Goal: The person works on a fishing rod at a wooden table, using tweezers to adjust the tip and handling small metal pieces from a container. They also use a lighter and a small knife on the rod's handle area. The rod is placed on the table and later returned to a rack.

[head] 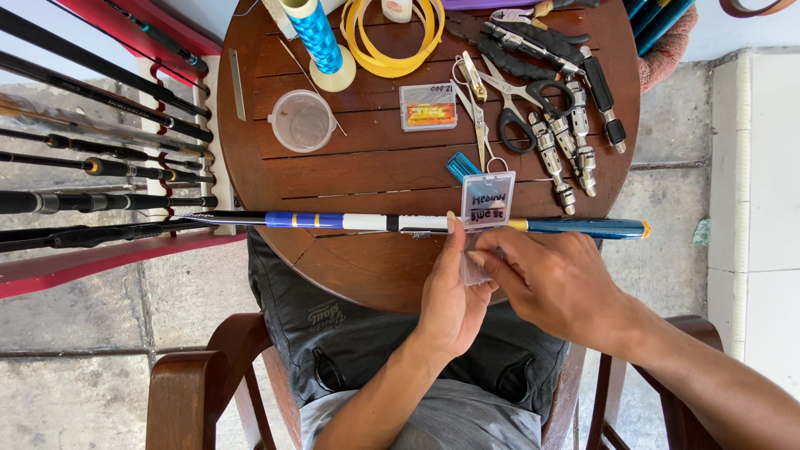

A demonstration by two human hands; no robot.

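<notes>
From the head camera, a person sits at a round wooden table (333, 167). The left hand (450, 300) and the right hand (554, 283) meet at a small clear plastic box (486, 218) near the table's front edge. The box is open, with its lid standing up. A white label with dark writing sits on the lid. The left hand's fingers curl around the box and grip it from the side. The right hand's fingertips pinch at the lower part of the box; what they hold inside is too small to tell.

Just behind the box lies a fishing rod (375, 222), blue with white and yellow bands, stretched across the table. The box touches it.

Farther back is another little clear box (427, 106) with an orange and yellow label. Near it are a round clear cup (302, 122), black-handled scissors (510, 117), a blue thread spool (317, 37) and a yellow tape coil (392, 46). Metal reel seats (567, 146) lie on the right. Dark rods rest on a red rack (100, 150) on the left.
</notes>
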